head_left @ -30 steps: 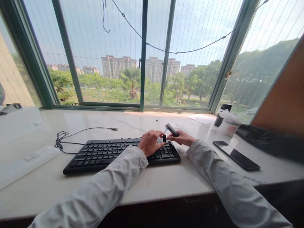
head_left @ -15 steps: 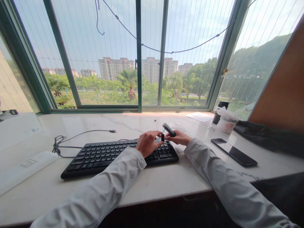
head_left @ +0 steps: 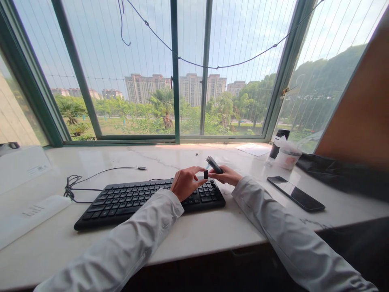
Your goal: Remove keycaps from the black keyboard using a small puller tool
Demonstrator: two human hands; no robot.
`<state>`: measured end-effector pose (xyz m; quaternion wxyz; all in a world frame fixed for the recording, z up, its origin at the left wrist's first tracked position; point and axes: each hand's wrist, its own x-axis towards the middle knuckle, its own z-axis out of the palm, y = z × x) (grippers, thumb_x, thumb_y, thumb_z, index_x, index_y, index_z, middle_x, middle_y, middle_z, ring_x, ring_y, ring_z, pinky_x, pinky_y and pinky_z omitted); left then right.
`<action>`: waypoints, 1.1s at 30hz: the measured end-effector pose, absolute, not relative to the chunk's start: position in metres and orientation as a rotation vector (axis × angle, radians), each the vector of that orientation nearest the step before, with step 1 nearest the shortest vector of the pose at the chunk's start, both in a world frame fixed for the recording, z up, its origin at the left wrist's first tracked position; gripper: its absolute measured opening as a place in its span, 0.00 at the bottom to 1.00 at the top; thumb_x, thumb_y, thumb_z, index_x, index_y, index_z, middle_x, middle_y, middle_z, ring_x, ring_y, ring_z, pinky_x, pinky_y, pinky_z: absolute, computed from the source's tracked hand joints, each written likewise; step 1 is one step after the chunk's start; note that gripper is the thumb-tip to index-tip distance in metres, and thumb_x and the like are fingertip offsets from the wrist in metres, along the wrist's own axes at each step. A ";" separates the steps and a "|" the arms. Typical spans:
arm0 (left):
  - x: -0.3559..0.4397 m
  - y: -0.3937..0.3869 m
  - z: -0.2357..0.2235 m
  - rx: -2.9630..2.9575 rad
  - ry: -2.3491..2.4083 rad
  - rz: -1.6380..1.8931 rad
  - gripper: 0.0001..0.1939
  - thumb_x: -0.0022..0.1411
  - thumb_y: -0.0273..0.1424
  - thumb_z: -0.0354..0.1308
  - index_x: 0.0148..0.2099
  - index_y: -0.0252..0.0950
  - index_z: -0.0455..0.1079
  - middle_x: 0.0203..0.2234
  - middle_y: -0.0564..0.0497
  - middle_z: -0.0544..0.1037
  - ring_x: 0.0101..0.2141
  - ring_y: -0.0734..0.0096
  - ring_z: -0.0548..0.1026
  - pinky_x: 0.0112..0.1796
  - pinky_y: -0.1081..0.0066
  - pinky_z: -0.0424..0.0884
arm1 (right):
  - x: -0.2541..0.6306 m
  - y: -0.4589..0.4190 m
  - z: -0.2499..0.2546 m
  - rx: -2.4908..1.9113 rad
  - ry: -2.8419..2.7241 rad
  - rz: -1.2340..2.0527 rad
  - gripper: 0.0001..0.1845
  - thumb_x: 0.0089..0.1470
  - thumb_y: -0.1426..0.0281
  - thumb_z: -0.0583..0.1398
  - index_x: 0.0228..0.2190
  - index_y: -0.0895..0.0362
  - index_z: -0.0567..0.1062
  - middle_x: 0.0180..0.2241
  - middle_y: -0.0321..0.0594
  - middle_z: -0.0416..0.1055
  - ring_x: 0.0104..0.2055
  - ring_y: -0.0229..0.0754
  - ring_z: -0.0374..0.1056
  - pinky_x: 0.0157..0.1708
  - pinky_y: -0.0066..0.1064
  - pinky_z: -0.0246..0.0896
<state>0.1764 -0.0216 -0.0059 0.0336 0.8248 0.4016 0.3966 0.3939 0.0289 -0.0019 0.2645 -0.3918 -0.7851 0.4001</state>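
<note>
A person in pale grey sleeves works at a marbled counter (head_left: pixel 209 233) beneath a window. The left hand (head_left: pixel 186 182) pinches a small black block (head_left: pixel 206 174) between thumb and finger, above the right end of a black keyboard (head_left: pixel 121 199). The right hand (head_left: pixel 228 175), just beside it, grips a dark handheld tool (head_left: pixel 215 165) with a silvery tip pointing up and left; whether its fingers also touch the block cannot be told. A strip of counter runs between the keyboard and the front edge, and a wider stretch lies behind it, reaching the window frame (head_left: pixel 139 141). To the keyboard's left is a coiled cable (head_left: pixel 72 187); to the right, beyond the right forearm, a black smartphone (head_left: pixel 296 194) lies slanted. At far left, a white box (head_left: pixel 22 162) carries a label with small lines and a dark square code, too small to read. Grey marks on a white packet (head_left: pixel 18 225) are illegible. A bagged tub (head_left: pixel 287 157) shows reddish print, also unreadable.
</note>
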 end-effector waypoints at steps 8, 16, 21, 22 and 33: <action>0.175 -0.021 -0.006 2.486 1.273 1.229 0.10 0.58 0.42 0.62 0.39 0.43 0.78 0.41 0.55 0.81 0.26 0.73 0.76 0.36 0.70 0.73 | 0.392 0.031 -0.005 -1.034 -2.163 1.049 0.26 0.51 0.47 0.58 0.31 0.58 0.77 0.12 0.27 0.52 0.16 0.32 0.49 0.17 0.26 0.41; 0.176 -0.019 -0.007 2.452 1.278 1.167 0.10 0.56 0.41 0.64 0.39 0.43 0.78 0.39 0.55 0.81 0.26 0.72 0.76 0.37 0.70 0.73 | 0.391 0.032 -0.008 -1.027 -2.190 1.071 0.27 0.51 0.47 0.59 0.35 0.59 0.78 0.12 0.27 0.51 0.16 0.32 0.48 0.17 0.27 0.41; 0.174 -0.020 -0.001 2.499 1.356 1.077 0.14 0.54 0.40 0.65 0.44 0.45 0.76 0.30 0.57 0.81 0.28 0.71 0.77 0.37 0.71 0.71 | 0.392 0.035 -0.010 -1.064 -2.207 0.800 0.23 0.55 0.52 0.57 0.35 0.58 0.80 0.20 0.35 0.67 0.24 0.37 0.62 0.25 0.28 0.53; 0.173 -0.020 0.000 2.500 1.369 1.073 0.15 0.54 0.39 0.65 0.45 0.45 0.75 0.33 0.57 0.81 0.29 0.71 0.77 0.37 0.71 0.71 | 0.394 0.037 -0.012 -1.101 -2.188 0.681 0.21 0.56 0.54 0.57 0.35 0.57 0.81 0.24 0.38 0.71 0.28 0.39 0.65 0.29 0.29 0.56; 0.157 0.060 0.021 2.602 1.567 0.790 0.16 0.47 0.40 0.68 0.38 0.42 0.75 0.37 0.56 0.81 0.36 0.65 0.78 0.39 0.70 0.70 | 0.402 0.044 -0.016 -1.781 -1.999 -0.026 0.17 0.58 0.61 0.54 0.40 0.54 0.79 0.39 0.49 0.76 0.41 0.51 0.72 0.38 0.36 0.60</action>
